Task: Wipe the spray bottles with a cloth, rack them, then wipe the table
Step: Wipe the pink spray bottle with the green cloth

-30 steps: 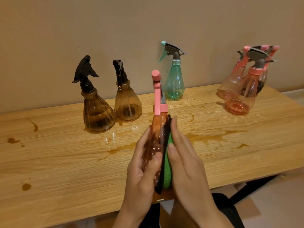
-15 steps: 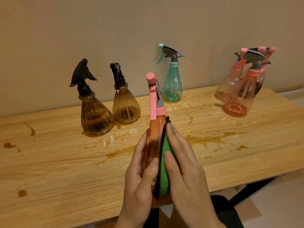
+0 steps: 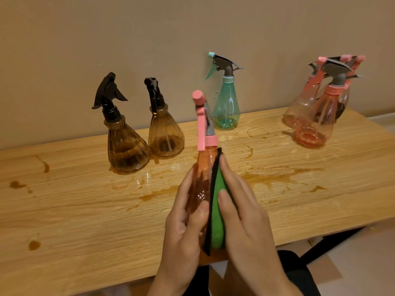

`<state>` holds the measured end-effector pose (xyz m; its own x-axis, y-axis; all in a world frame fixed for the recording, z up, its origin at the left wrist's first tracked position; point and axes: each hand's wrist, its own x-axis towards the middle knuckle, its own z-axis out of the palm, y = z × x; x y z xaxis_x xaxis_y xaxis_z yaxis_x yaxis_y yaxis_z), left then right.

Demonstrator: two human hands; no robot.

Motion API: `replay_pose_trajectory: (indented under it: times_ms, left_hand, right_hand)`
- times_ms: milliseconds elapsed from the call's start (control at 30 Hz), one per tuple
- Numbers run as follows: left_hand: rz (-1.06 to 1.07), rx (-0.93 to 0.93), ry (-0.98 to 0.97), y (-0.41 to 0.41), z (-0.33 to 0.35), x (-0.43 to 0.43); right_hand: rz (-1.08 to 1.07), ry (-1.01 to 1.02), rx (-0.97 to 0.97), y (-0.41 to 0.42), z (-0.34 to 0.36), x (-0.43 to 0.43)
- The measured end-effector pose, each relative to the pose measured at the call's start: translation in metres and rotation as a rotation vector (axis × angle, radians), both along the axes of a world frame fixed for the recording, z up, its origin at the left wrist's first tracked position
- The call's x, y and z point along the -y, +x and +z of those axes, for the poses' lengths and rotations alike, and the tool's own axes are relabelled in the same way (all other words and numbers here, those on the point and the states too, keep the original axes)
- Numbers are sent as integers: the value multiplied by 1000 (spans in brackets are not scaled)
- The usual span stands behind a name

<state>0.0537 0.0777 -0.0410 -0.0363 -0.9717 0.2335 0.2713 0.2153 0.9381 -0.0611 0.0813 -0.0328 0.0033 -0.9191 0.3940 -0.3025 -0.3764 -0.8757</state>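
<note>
Cloth point(image 3: 217, 212), pressed by flat right hand point(image 3: 245, 221), hides part of pink bottle point(image 3: 203, 178) that left hand point(image 3: 183, 236) grips.

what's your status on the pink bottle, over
Left hand grips pink bottle. Right hand presses green cloth flat against it. Brown spills on table, unwiped.

Slid right hand point(image 3: 245, 221) with green cloth point(image 3: 216, 228) slightly down the pink spray bottle point(image 3: 203, 174), away from its collar. Exposed a wider strip of green cloth against the bottle than one second ago.
</note>
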Motion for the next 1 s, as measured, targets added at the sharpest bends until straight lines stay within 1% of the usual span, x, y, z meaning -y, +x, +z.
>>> replay_pose_trajectory:
  times_ms: [67, 100, 200, 300, 367, 400, 467, 533, 567, 700, 767, 867, 933, 1000]
  left_hand:
    - [-5, 11, 3, -1, 1, -1]
    - [4, 0, 8, -1, 2, -1]
    - [16, -122, 66, -1, 4, 0]
    - [35, -222, 125, 1, 4, 1]
    - [49, -242, 131, 1, 5, 2]
    - [41, -237, 140, 1, 5, 2]
    - [-2, -216, 133, 1, 4, 2]
    - [-19, -141, 95, 1, 1, 2]
    - [-12, -103, 79, 2, 1, 3]
    - [-13, -25, 67, 4, -1, 3]
    - [-4, 35, 35, 2, 0, 3]
    - [77, 100, 12, -2, -2, 4]
    - [65, 155, -15, -5, -3, 4]
    - [27, 155, 3, -5, -3, 4]
  right_hand:
    - [38, 25, 38, -7, 8, 10]
    - [52, 8, 20, -7, 9, 10]
    - [49, -78, -142, -2, -5, -3]
    - [-4, -111, -220, 5, -25, -22]
    - [-39, -105, -197, 7, -28, -28]
    - [-42, -77, -150, 7, -24, -27]
    - [-2, 35, -6, 6, -11, -19]
    - [54, 161, 153, 3, -2, -10]
    - [69, 191, 185, 2, 2, -8]
    - [69, 116, 129, 5, 8, -10]
    - [50, 112, 148, 1, 7, -9]
    - [8, 134, 180, -4, 5, -7]
    - [-18, 138, 216, -6, -1, -6]
    - [-30, 130, 208, -4, -6, -6]
